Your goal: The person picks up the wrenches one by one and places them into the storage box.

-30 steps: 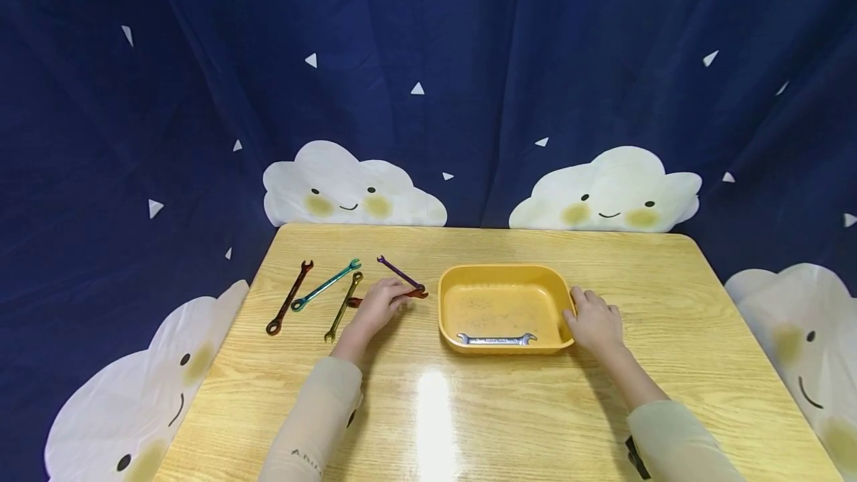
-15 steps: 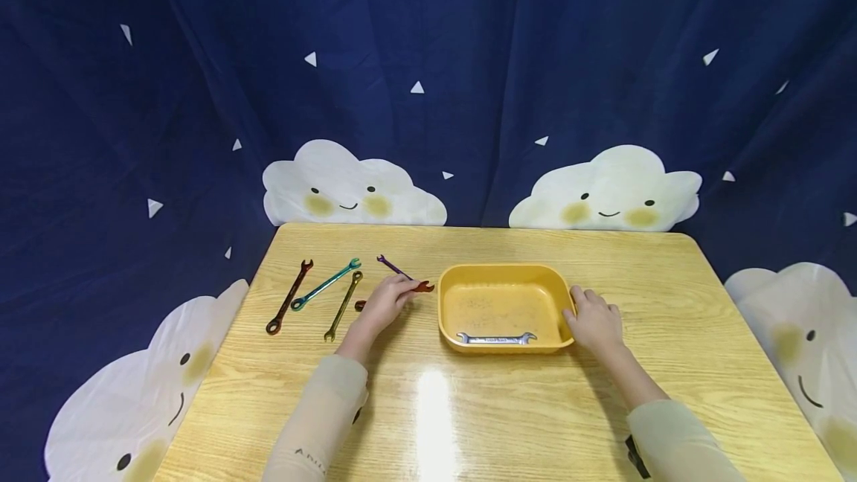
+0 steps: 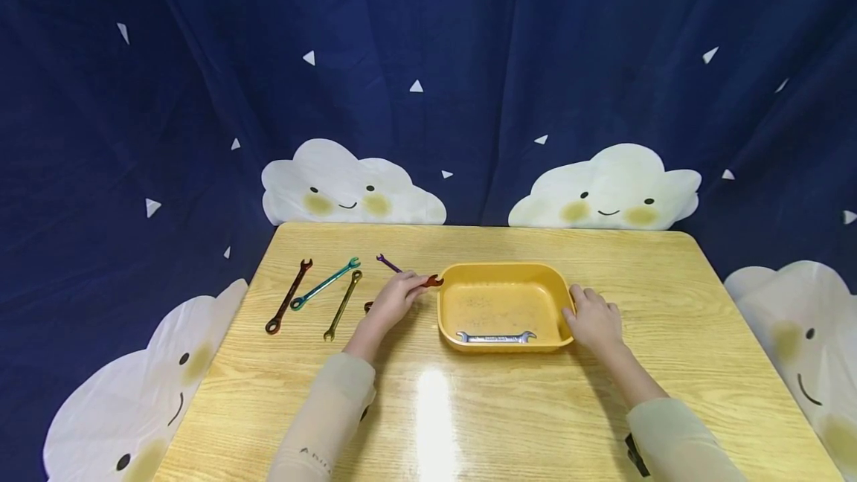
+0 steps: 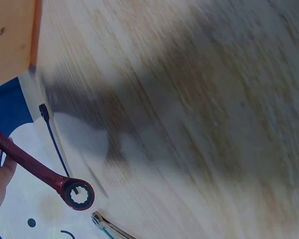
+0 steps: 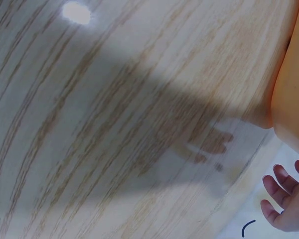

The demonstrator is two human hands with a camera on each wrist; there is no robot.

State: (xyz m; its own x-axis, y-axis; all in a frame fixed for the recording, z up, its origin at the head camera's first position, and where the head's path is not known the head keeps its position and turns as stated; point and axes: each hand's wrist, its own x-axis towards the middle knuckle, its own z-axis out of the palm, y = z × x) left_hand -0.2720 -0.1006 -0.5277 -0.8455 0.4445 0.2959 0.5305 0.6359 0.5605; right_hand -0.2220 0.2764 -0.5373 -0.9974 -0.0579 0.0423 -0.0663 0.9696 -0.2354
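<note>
My left hand (image 3: pixel 395 300) grips a red combination wrench (image 3: pixel 434 281) by its shaft, above the table. Its open end overlaps the left rim of a yellow plastic tub (image 3: pixel 505 268); its ratchet ring end (image 4: pixel 78 194) points back toward me and shows large in the left wrist view. At the tub's right side, my right hand (image 3: pixel 596 322) holds the rim, thumb over the inside edge. In the right wrist view its other fingers (image 5: pixel 276 191) spread loosely beside the tub wall. A silver open-end wrench (image 3: pixel 497 338) lies inside along the tub's near wall.
Left of the tub lie a purple wrench (image 3: pixel 388 262), partly hidden behind my left hand, a yellow-green wrench (image 3: pixel 343 306), a teal wrench (image 3: pixel 324 285) and a dark red wrench (image 3: pixel 289 296). A navy curtain (image 3: pixel 469 95) with clouds hangs behind the wooden table (image 3: pixel 522 415).
The left hand has lifted the red wrench from among the others and moved it rightward, up to the tub's left rim. The right hand and the tub stay put.
</note>
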